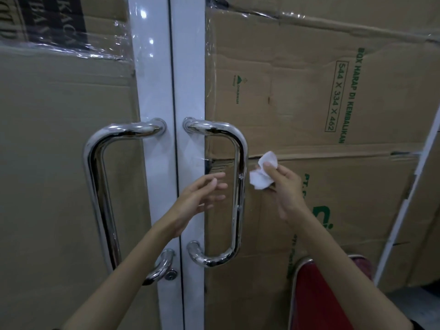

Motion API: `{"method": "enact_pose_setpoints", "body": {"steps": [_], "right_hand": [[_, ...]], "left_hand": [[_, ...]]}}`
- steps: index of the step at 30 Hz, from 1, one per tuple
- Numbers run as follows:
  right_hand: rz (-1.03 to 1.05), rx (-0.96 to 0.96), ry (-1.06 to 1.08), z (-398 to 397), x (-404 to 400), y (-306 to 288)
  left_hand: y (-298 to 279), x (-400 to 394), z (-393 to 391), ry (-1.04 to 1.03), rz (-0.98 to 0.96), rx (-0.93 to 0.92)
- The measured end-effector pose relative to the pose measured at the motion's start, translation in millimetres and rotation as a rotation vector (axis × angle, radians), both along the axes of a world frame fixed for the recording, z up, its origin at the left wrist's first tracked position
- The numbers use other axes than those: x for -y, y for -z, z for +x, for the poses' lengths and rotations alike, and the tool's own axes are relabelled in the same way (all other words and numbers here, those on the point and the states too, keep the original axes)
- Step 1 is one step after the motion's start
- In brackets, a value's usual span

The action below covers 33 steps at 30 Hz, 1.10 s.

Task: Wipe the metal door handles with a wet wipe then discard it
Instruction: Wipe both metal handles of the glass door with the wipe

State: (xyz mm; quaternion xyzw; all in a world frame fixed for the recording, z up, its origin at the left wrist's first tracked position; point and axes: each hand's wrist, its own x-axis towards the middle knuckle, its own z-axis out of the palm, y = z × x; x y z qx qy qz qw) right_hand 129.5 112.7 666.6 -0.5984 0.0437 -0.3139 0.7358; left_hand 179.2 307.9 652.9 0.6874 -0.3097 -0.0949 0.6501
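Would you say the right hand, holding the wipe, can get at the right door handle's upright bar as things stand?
Probably yes. The right hand holds the wet wipe just beside the right handle, with nothing between them. The open left hand hovers on the bar's other side, not blocking it.

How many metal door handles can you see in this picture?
2: the left handle on the left door, its lower end partly hidden by the left arm; the right handle on the right door, beside the wipe.

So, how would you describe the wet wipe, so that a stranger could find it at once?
Start at the white double door frame in the middle, then go to the right handle, a shiny metal loop. Just right of its upright bar, the right hand pinches the wet wipe: a crumpled white wad, the only soft white thing against the brown cardboard.
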Motion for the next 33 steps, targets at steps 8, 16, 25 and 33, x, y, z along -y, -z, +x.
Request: {"method": "enact_pose_setpoints", "body": {"steps": [8,16,25,33], "right_hand": [[-0.179,-0.102,-0.223,-10.5,-28.1,-11.0],[-0.152,-0.186,-0.243,-5.5,-28.5,-5.3],[-0.057,-0.092,-0.160,-0.4,-41.9,5.5],[-0.096,-0.032,-0.115,-5.2,-42.2,10.0]], "left_hand": [[-4.1,19.7,-12.4,-0.004,-0.080,0.016],[3.0,10.9,-4.1,-0.068,-0.176,-0.104],[3.1,12.3,-7.4,-0.102,-0.214,-0.259],[15.1,31.6,-9.0,-0.218,-0.384,-0.334]]}}
